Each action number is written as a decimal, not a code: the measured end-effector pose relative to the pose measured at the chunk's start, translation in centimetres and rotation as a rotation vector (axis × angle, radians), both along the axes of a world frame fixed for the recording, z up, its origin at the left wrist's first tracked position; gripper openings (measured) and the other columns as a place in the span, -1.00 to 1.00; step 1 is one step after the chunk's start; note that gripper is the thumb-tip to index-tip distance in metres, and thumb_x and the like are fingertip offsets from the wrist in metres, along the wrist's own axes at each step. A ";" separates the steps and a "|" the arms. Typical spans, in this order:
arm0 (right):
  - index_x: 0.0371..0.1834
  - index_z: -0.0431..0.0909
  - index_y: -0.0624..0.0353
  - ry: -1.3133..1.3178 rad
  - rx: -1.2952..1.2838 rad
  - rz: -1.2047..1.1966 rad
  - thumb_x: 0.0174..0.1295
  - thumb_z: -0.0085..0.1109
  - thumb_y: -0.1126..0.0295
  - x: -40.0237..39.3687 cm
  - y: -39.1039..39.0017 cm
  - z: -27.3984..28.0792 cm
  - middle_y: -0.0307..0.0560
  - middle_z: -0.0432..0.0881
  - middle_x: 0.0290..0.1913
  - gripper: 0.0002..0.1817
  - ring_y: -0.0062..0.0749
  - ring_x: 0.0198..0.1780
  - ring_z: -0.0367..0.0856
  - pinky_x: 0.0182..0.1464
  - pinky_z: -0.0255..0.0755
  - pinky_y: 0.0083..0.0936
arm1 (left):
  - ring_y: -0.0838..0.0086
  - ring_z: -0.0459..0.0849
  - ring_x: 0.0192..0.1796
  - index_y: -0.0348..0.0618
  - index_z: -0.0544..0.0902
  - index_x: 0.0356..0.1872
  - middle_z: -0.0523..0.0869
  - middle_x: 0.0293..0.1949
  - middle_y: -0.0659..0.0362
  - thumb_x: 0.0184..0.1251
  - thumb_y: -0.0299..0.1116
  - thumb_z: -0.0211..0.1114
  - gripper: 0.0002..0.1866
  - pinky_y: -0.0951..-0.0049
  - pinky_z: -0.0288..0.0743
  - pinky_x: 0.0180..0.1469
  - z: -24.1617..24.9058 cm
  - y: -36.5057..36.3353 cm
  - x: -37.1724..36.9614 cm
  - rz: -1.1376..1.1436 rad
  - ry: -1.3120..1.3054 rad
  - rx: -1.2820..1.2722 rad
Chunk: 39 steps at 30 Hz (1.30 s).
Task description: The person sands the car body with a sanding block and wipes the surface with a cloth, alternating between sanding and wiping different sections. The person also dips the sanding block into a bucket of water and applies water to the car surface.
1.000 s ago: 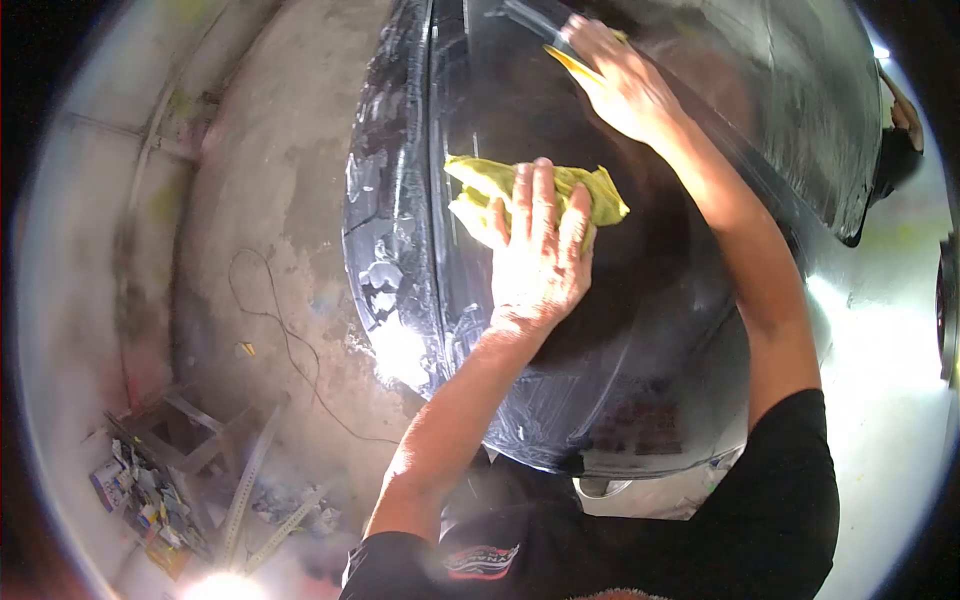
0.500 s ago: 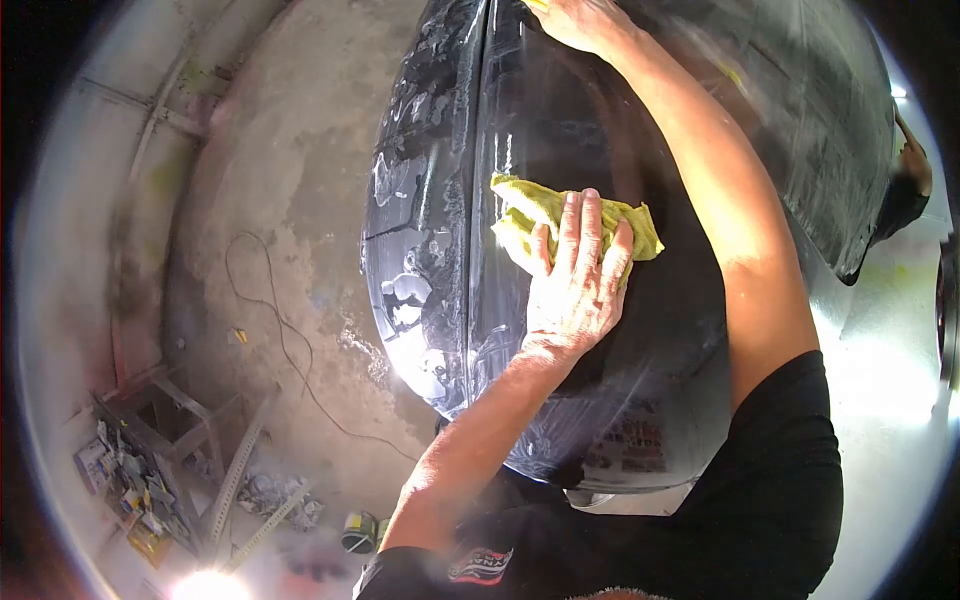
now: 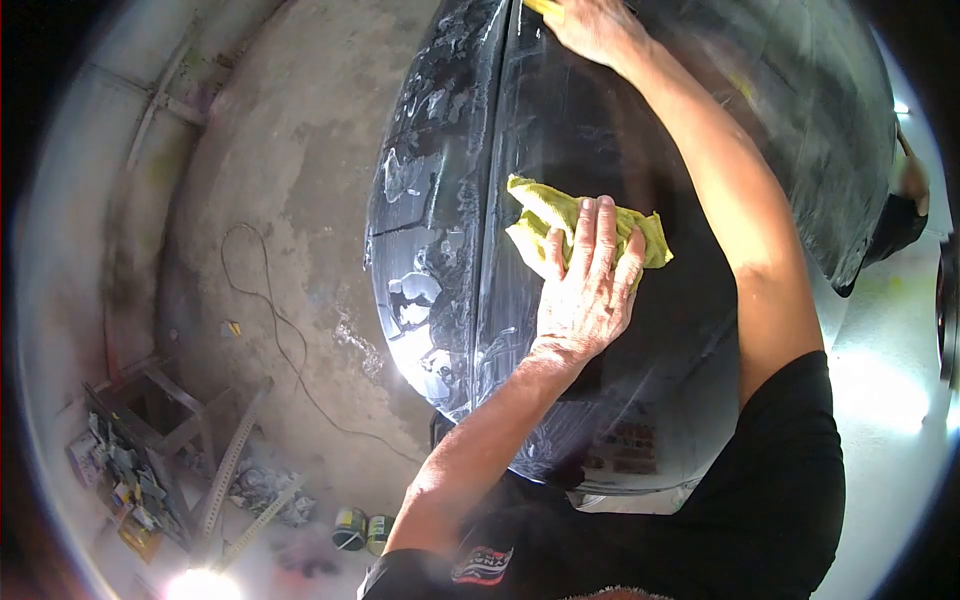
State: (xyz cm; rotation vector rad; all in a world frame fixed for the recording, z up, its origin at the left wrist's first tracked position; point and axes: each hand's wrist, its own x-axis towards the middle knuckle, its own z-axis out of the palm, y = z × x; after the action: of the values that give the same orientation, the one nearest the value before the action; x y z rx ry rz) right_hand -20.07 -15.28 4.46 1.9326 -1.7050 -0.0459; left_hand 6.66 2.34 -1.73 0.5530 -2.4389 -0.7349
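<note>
My left hand (image 3: 585, 300) lies on a crumpled yellow-green cloth (image 3: 640, 235), its fingers stretched over the folds and pressing it against a dark, glossy curved panel (image 3: 660, 350) that looks like part of a car body. Whitish streaks and patches mark the panel to the left of a long groove (image 3: 490, 170). Farther up, at the top edge of the view, my right hand (image 3: 595, 30) is closed around a yellow thing (image 3: 543, 7). Most of that thing is cut off or hidden, so its kind does not show.
A thin cable (image 3: 290, 340) trails over the concrete floor (image 3: 290, 170). Lower left stand a metal frame (image 3: 180, 400), a pile of scraps (image 3: 135, 480), a bright lamp (image 3: 203, 585) and two cans (image 3: 350, 530). Another person's arm (image 3: 912, 185) shows at the far right.
The view has shifted slightly, and the panel, cloth and both hands appear a little to the right and lower. Both cans now show more fully. Each hand keeps its hold.
</note>
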 end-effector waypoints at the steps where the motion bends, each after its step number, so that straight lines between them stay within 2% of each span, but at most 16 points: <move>1: 0.35 0.61 0.11 0.054 0.058 0.066 0.35 0.08 0.43 -0.1 0.9 -0.1 0.31 0.61 0.23 -0.51 0.09 0.37 0.52 0.51 0.31 -0.09 | -0.03 0.30 0.59 0.11 0.39 0.44 0.28 0.56 -0.14 0.28 -0.19 0.38 -0.32 -0.30 0.16 0.44 -0.2 0.1 0.0 -0.002 0.002 0.001; 3: 0.34 0.63 0.10 -0.022 0.189 0.104 0.33 0.10 0.41 1.1 1.9 0.7 0.27 0.64 0.17 -0.52 0.08 0.32 0.55 0.50 0.32 -0.08 | -0.04 0.30 0.59 0.11 0.39 0.44 0.28 0.56 -0.14 0.29 -0.19 0.37 -0.32 -0.31 0.17 0.43 0.0 0.0 -0.1 -0.003 0.004 -0.001; 4: 0.33 0.63 0.11 0.049 0.166 0.158 0.36 0.11 0.38 0.5 1.8 0.9 0.22 0.66 0.10 -0.54 0.05 0.25 0.60 0.39 0.46 -0.10 | -0.04 0.29 0.59 0.10 0.39 0.45 0.28 0.56 -0.15 0.29 -0.19 0.37 -0.32 -0.31 0.17 0.43 0.0 0.1 0.0 -0.006 -0.001 -0.005; 8: 0.34 0.62 0.11 0.019 0.113 0.043 0.40 0.11 0.36 -1.2 -1.3 1.1 0.20 0.67 0.03 -0.56 -0.01 0.16 0.65 0.23 0.60 -0.19 | -0.04 0.29 0.60 0.09 0.39 0.45 0.27 0.57 -0.15 0.29 -0.19 0.36 -0.33 -0.31 0.17 0.44 0.0 0.0 0.0 -0.008 0.004 0.004; 11: 0.33 0.62 0.10 -0.018 0.093 0.021 0.39 0.11 0.38 -1.5 -2.2 0.6 0.22 0.67 0.05 -0.56 0.04 0.20 0.63 0.24 0.58 -0.17 | -0.04 0.28 0.60 0.07 0.41 0.44 0.28 0.57 -0.16 0.31 -0.19 0.34 -0.35 -0.30 0.17 0.45 0.0 0.1 0.0 0.001 0.003 -0.002; 13: 0.29 0.65 0.10 0.079 -0.055 0.139 0.38 0.11 0.38 -0.8 -0.5 -0.1 0.22 0.67 0.04 -0.58 0.03 0.21 0.63 0.26 0.57 -0.19 | -0.04 0.29 0.60 0.06 0.42 0.43 0.28 0.57 -0.16 0.33 -0.19 0.32 -0.37 -0.29 0.16 0.45 0.0 0.0 0.0 -0.003 0.004 -0.005; 14: 0.23 0.69 0.11 -0.051 0.183 0.037 0.37 0.12 0.37 1.7 0.7 1.4 0.20 0.66 0.04 -0.61 -0.01 0.19 0.63 0.29 0.55 -0.22 | -0.04 0.29 0.60 0.05 0.42 0.43 0.28 0.57 -0.16 0.33 -0.18 0.31 -0.38 -0.28 0.16 0.45 0.0 0.0 0.1 -0.005 0.004 -0.004; 18: 0.14 0.74 0.05 -0.115 0.270 0.244 0.38 0.15 0.37 3.7 2.8 1.9 0.00 0.56 -0.14 -0.68 -0.13 0.03 0.61 0.06 0.57 -0.27 | -0.03 0.29 0.60 0.04 0.43 0.42 0.28 0.57 -0.16 0.34 -0.18 0.30 -0.39 -0.27 0.16 0.46 0.0 0.0 0.1 -0.003 0.005 -0.011; 22: 0.14 0.73 0.07 -0.006 0.207 0.200 0.29 0.18 0.40 0.5 -0.6 1.4 0.02 0.63 -0.09 -0.64 -0.15 0.01 0.67 0.09 0.61 -0.29 | -0.02 0.29 0.60 0.05 0.42 0.42 0.28 0.57 -0.16 0.32 -0.17 0.34 -0.37 -0.26 0.17 0.45 0.1 -0.3 0.1 0.001 0.002 -0.016; 23: 0.14 0.73 0.10 -0.047 0.145 0.250 0.29 0.17 0.41 0.1 -1.6 1.7 0.05 0.67 -0.01 -0.64 -0.12 0.06 0.68 0.12 0.61 -0.28 | -0.02 0.29 0.60 0.05 0.42 0.42 0.28 0.57 -0.16 0.32 -0.17 0.34 -0.36 -0.26 0.18 0.45 0.2 -0.2 0.1 0.001 0.000 -0.016; 25: 0.17 0.72 0.11 -0.167 0.180 0.115 0.29 0.18 0.41 0.1 -2.0 1.3 0.11 0.69 0.01 -0.62 -0.06 0.07 0.70 0.11 0.62 -0.24 | -0.02 0.29 0.60 0.06 0.42 0.42 0.28 0.57 -0.16 0.31 -0.16 0.35 -0.36 -0.26 0.18 0.45 -0.1 -0.1 0.1 -0.002 -0.003 -0.014; 27: 0.21 0.71 0.08 0.012 0.149 0.121 0.30 0.19 0.39 1.1 -0.9 0.9 0.13 0.68 0.00 -0.60 -0.05 0.06 0.70 0.09 0.63 -0.23 | -0.02 0.29 0.60 0.06 0.41 0.43 0.28 0.57 -0.16 0.31 -0.16 0.36 -0.35 -0.26 0.19 0.45 -0.1 -0.1 0.1 -0.009 0.003 -0.011; 31: 0.18 0.72 0.09 -0.103 0.310 0.190 0.25 0.24 0.41 1.3 0.1 1.8 0.09 0.67 -0.04 -0.60 -0.09 0.08 0.69 0.08 0.67 -0.23 | -0.02 0.28 0.61 0.07 0.39 0.44 0.27 0.58 -0.16 0.32 -0.16 0.35 -0.35 -0.27 0.19 0.45 -0.1 -0.2 0.1 -0.021 -0.007 -0.005; 33: 0.16 0.72 0.08 0.039 0.229 0.083 0.28 0.22 0.39 0.1 -1.1 1.7 0.06 0.66 -0.05 -0.63 -0.11 0.08 0.69 0.11 0.66 -0.26 | -0.02 0.28 0.61 0.07 0.39 0.44 0.27 0.58 -0.16 0.33 -0.16 0.35 -0.35 -0.28 0.20 0.45 -0.2 -0.1 0.2 -0.029 -0.015 -0.006; 35: 0.18 0.71 0.09 -0.007 0.066 0.131 0.30 0.18 0.36 -3.0 -2.7 0.9 0.14 0.69 0.02 -0.62 -0.04 0.10 0.69 0.11 0.66 -0.21 | -0.02 0.28 0.61 0.07 0.39 0.44 0.26 0.58 -0.16 0.33 -0.16 0.34 -0.36 -0.29 0.21 0.45 0.1 -0.3 0.2 -0.032 -0.019 -0.006; 39: 0.19 0.72 0.08 0.010 0.099 0.020 0.31 0.17 0.35 0.6 -1.7 0.4 0.20 0.71 0.02 -0.61 0.01 0.15 0.68 0.18 0.62 -0.14 | -0.01 0.27 0.61 0.07 0.41 0.43 0.26 0.58 -0.16 0.38 -0.15 0.30 -0.39 -0.27 0.20 0.45 0.1 -0.3 0.2 -0.028 -0.030 -0.017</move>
State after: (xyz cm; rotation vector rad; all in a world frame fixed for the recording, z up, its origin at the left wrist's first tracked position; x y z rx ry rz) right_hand -19.48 -16.93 4.84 2.0177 -1.7057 -0.1346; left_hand 6.87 2.01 -1.65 0.5281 -2.4826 -0.7214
